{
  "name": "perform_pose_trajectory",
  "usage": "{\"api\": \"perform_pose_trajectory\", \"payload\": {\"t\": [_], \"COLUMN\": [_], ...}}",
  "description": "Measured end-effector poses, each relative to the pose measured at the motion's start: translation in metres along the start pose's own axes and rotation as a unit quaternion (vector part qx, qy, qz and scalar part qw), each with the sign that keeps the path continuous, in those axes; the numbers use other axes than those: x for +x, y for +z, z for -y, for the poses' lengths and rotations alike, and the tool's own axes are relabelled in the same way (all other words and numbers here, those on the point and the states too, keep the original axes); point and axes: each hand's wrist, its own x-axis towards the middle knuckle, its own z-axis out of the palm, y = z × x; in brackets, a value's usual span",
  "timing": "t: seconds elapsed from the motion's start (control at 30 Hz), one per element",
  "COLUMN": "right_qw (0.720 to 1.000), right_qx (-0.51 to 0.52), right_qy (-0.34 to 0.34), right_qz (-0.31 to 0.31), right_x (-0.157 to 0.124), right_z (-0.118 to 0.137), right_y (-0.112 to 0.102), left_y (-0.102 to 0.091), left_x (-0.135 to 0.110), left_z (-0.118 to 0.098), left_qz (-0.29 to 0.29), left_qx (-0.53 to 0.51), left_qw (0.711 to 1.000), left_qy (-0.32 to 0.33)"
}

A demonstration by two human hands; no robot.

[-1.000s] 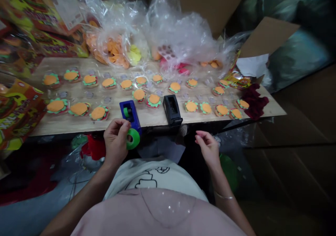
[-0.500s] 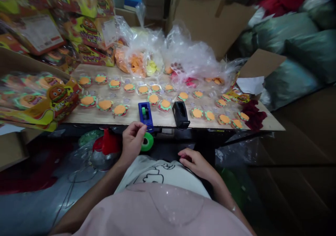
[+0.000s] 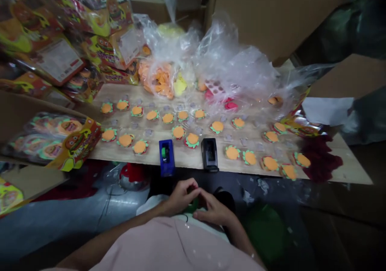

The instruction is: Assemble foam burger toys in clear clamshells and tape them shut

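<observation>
My left hand [image 3: 180,197] and my right hand [image 3: 214,209] meet in my lap, just below the table's front edge. Both have their fingers closed round a green tape roll [image 3: 192,206], of which only a sliver shows between them. A blue tape dispenser [image 3: 167,157] with a green roll in it stands at the edge of the wooden table [image 3: 337,170], right above my hands. A black tape dispenser [image 3: 210,154] stands beside it to the right.
Several felt burger pieces [image 3: 140,146] lie in rows across the table. Clear plastic bags [image 3: 229,68] of felt parts pile up at the back. Packaged burger toys [image 3: 69,140] are stacked at the left. Dark red felt [image 3: 319,158] lies at the right.
My left hand has dropped from beside the blue dispenser to my lap with the green roll. My right hand has come in to join it. The view has shifted left.
</observation>
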Motion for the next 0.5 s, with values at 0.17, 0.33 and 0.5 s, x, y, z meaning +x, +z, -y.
{"api": "perform_pose_trajectory", "payload": {"t": [0.17,0.33,0.5], "right_qw": [0.984,0.979,0.962], "right_qx": [0.171,0.169,0.138], "right_qy": [0.017,0.116,0.163], "right_qz": [-0.049,-0.019,0.171], "right_x": [0.006,0.005,0.019], "right_z": [-0.008,-0.02,-0.037], "right_y": [0.008,0.004,0.001], "left_y": [0.009,0.043,0.038], "left_x": [-0.004,-0.027,-0.065], "left_z": [-0.012,-0.012,0.018], "left_qz": [-0.058,-0.173,-0.278], "left_qx": [0.075,0.005,-0.099], "left_qw": [0.994,0.971,0.934], "left_qy": [-0.05,-0.164,-0.201]}}
